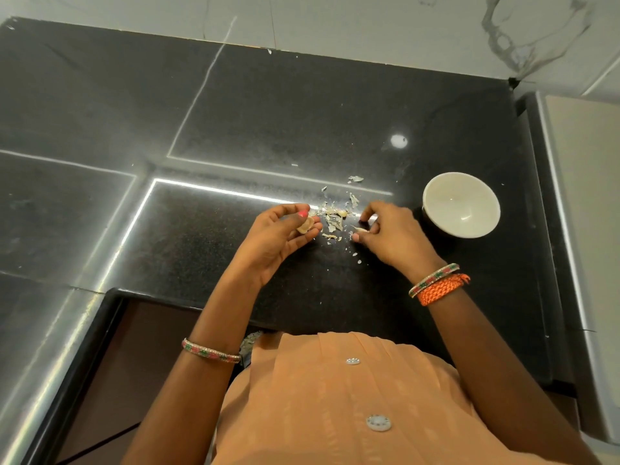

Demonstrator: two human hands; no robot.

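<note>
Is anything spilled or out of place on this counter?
Yes: papery garlic skins lie scattered on the black counter between the left hand, holding a garlic clove, and the right hand, pinching a smaller piece. The white bowl is empty.
</note>
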